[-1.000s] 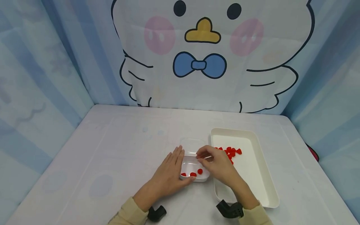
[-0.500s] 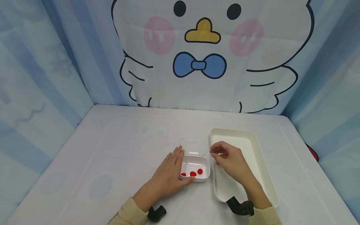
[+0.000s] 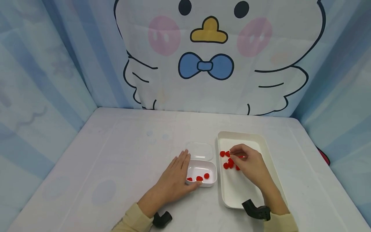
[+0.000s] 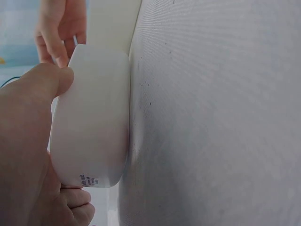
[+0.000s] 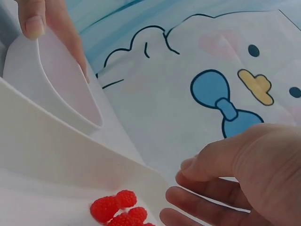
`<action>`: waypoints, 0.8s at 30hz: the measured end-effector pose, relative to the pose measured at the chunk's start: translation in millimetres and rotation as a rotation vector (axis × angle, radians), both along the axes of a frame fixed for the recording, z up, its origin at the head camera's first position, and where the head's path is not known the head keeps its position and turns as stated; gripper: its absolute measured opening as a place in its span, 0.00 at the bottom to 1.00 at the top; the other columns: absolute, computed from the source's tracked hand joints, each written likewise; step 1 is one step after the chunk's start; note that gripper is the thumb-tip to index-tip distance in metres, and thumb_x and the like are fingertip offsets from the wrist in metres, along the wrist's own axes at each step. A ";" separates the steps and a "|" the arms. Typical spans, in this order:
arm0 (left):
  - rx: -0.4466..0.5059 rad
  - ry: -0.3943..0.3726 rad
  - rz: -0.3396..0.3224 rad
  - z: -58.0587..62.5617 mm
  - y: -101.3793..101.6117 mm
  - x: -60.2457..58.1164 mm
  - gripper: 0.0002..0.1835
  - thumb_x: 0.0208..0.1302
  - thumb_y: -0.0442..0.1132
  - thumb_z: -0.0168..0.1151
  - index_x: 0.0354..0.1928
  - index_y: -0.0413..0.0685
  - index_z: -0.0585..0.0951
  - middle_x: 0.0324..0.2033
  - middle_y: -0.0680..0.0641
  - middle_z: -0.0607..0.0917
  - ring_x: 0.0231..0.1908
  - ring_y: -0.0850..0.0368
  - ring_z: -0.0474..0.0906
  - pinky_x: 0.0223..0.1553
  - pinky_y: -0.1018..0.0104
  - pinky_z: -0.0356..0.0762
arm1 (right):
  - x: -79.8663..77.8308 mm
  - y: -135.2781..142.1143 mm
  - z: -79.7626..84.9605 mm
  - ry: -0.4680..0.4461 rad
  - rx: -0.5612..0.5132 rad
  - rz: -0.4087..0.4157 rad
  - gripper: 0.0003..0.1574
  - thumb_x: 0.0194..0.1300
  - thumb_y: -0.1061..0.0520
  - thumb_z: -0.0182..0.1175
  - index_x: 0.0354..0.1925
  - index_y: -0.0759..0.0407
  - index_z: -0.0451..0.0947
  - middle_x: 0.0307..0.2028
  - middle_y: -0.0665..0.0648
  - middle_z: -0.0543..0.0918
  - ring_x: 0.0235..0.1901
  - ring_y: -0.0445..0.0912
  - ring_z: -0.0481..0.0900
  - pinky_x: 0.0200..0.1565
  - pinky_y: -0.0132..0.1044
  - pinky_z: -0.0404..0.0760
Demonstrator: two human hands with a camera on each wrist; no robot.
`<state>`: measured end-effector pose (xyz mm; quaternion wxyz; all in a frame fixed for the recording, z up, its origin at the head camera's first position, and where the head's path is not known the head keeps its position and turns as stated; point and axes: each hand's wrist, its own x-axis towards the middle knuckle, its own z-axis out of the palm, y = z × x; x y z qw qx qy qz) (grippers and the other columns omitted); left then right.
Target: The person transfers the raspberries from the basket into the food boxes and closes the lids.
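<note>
A small white plastic box [image 3: 215, 180] stands mid-table with its clear lid [image 3: 199, 151] flipped back. Several raspberries [image 3: 206, 176] lie along its near side. My left hand [image 3: 172, 178] steadies the box, fingers along its left side and thumb at the near rim; the left wrist view has the thumb against the box wall [image 4: 94, 117]. To the right, my right hand [image 3: 252, 166] hovers over loose raspberries [image 3: 226, 165] in a white tray [image 3: 237, 193]. In the right wrist view its fingers are bent beside the raspberries [image 5: 106, 208], with nothing visible between thumb and fingertips.
The tray's raised rim [image 3: 221, 190] stands close to the box's right side. Behind the white table [image 3: 95, 161] hangs a curtain [image 3: 203, 93] with a cartoon bird, and more curtains flank both sides. Each wrist wears a black camera mount [image 3: 162, 219].
My right hand has moved right, from above the box to over the raspberries in the tray. My left hand stays at the box. The raspberries in the box look the same.
</note>
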<state>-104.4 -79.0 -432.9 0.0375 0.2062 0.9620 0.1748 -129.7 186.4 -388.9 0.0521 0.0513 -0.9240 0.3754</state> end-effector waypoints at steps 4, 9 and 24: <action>0.002 -0.004 0.003 0.4 0.4 -0.3 0.55 0.62 0.72 0.53 0.78 0.42 0.50 0.79 0.45 0.51 0.79 0.51 0.46 0.77 0.50 0.51 | -2.2 5.9 -2.9 -0.001 0.002 -0.015 0.12 0.66 0.61 0.62 0.49 0.60 0.79 0.46 0.59 0.85 0.47 0.52 0.83 0.50 0.45 0.86; 0.001 -0.009 0.003 0.5 0.7 -0.7 0.55 0.61 0.72 0.53 0.78 0.42 0.50 0.79 0.45 0.51 0.79 0.51 0.46 0.77 0.50 0.50 | -5.4 13.1 -7.8 -0.026 0.007 -0.048 0.13 0.67 0.61 0.61 0.50 0.60 0.79 0.47 0.61 0.85 0.48 0.54 0.83 0.52 0.48 0.85; -0.004 -0.003 -0.005 -0.6 0.8 -1.1 0.55 0.62 0.72 0.53 0.77 0.42 0.50 0.79 0.44 0.51 0.79 0.51 0.46 0.77 0.51 0.51 | -6.6 23.0 -14.2 -0.099 0.044 -0.061 0.14 0.66 0.61 0.62 0.50 0.63 0.78 0.47 0.65 0.85 0.47 0.57 0.83 0.48 0.48 0.87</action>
